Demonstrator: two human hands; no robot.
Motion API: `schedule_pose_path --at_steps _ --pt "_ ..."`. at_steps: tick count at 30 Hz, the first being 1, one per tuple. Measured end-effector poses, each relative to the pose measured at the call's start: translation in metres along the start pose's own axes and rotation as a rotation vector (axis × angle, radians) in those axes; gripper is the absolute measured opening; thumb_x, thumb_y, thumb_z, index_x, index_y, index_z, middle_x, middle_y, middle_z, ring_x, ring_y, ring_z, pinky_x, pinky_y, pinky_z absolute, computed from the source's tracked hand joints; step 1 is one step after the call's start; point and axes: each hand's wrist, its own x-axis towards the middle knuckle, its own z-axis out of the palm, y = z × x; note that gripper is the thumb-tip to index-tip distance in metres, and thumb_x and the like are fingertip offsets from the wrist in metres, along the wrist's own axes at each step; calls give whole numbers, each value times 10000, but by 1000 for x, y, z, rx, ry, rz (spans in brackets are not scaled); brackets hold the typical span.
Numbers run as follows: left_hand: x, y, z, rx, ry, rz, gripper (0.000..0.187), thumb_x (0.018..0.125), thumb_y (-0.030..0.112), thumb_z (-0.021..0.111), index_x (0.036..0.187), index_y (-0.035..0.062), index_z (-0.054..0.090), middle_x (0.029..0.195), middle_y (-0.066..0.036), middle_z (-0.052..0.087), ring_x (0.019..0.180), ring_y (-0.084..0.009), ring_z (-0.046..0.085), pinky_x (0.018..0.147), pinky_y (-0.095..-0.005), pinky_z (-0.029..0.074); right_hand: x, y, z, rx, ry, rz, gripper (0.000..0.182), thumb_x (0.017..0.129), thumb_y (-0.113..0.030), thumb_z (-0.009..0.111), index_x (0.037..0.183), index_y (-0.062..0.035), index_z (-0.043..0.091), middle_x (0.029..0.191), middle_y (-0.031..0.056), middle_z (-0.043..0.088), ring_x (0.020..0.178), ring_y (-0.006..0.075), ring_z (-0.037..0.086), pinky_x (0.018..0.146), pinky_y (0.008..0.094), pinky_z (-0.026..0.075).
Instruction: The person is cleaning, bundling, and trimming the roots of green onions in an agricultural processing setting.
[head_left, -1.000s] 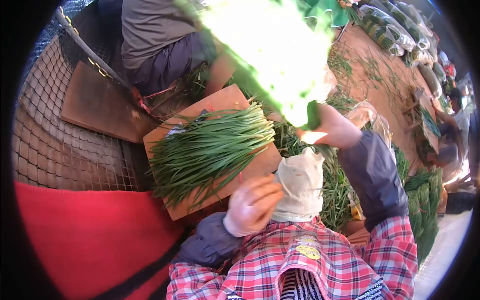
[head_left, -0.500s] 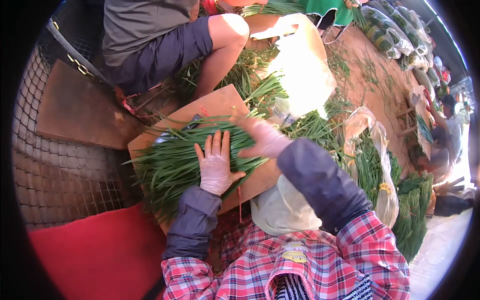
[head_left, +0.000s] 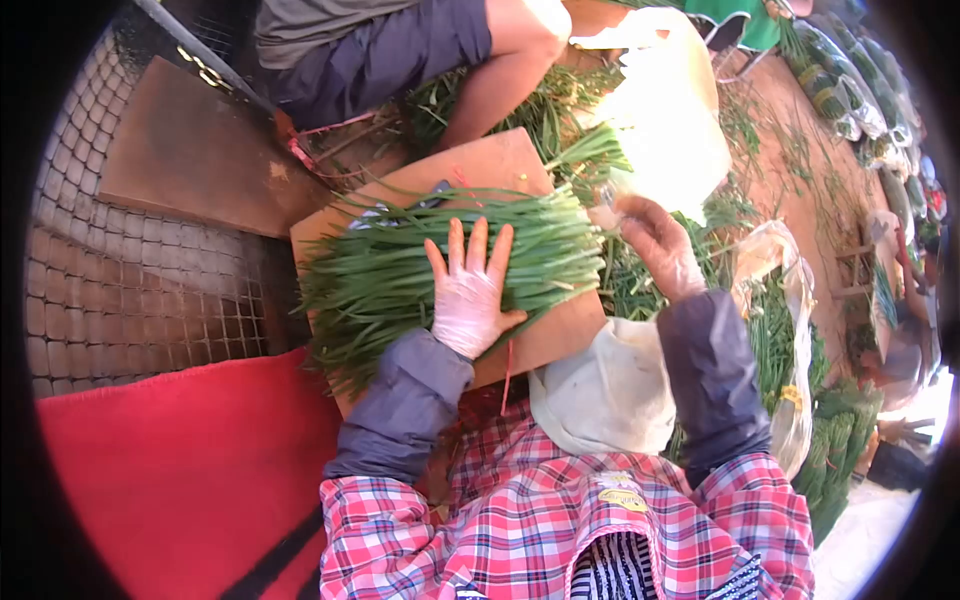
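A thick pile of long green stalks (head_left: 400, 270) lies across a tilted brown board (head_left: 500, 160), with its pale ends at the right. My left hand (head_left: 469, 290), in a thin clear glove, rests on top of the pile with its fingers spread. Just right of the pale ends is my right hand (head_left: 655, 245), its thumb and fingers pinched together near a small pale scrap that is too small to make out. Behind the pile, a dark-handled knife (head_left: 435, 195) is partly hidden by the leaves.
A person in dark shorts (head_left: 390, 60) sits beyond the board. Loose greens and a bright plastic sheet (head_left: 670, 110) lie behind my right hand. At the lower left is red cloth (head_left: 190, 470); a wire mesh (head_left: 170, 290) stands above it. Bundled greens (head_left: 840, 450) are at the right.
My right hand has moved right, off the stalks to beyond their pale ends, and its fingers have closed. My left hand stays on the pile. The view has shifted, and more pale ends show.
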Motion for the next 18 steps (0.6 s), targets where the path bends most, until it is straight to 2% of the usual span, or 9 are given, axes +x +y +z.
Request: schedule_pose_path --at_steps 1,3,5,7,9,12,15,18 --pt "2 -3 1 -7 -5 18 1134 460 439 807 1388 100 252 1364 -172 292 1278 -412 226 1003 -631 147 -15 -10 -2 -141 -126 8 289 858 -168 586 1099 -9 580 944 81 650 892 197 596 836 318 453" --pt "7 -9 5 -6 -46 33 1176 442 449 811 1398 104 220 1368 -163 293 1267 -400 256 1009 -608 171 -39 -17 11 -615 -594 -3 242 829 -136 553 1038 -32 617 870 142 659 811 296 631 745 354 497" --pt "11 -11 9 28 -67 28 1187 449 455 812 1403 104 197 1368 -161 295 1259 -386 272 1006 -597 192 -57 -3 53 -1053 -872 -49 244 747 -86 537 971 -69 631 838 152 647 782 288 640 651 375 514" --pt "13 -11 12 45 -73 20 1192 454 458 812 1405 103 187 1367 -160 296 1252 -373 284 1002 -589 207 -66 12 97 -1208 -1023 -93 238 751 -127 531 966 -83 623 820 132 646 782 288 641 617 392 511" --pt "13 -11 13 56 -76 12 1196 458 461 813 1406 102 180 1366 -160 299 1246 -363 294 998 -582 219 -71 24 128 -1192 -882 -239 221 731 -143 550 936 -95 617 776 101 634 760 271 642 599 395 509" --pt "14 -11 12 62 -83 16 1206 458 466 812 1409 100 167 1360 -160 307 1237 -358 304 991 -576 230 -71 61 139 -1226 -759 -475 130 737 -122 551 830 -84 632 728 108 623 679 282 642 519 418 493" --pt "14 -9 9 65 -104 10 1212 462 466 812 1412 98 156 1366 -162 302 1239 -361 305 994 -579 225 -64 59 126 -1185 -858 -320 110 753 -141 545 813 -93 624 751 101 612 710 277 634 560 396 494" --pt "13 -13 -3 24 -189 33 1273 423 476 822 1419 94 127 1404 -167 257 1280 -380 255 1015 -556 217 -63 46 99 -945 -645 -163 104 769 -165 564 812 -92 624 782 93 613 758 264 624 626 366 487"
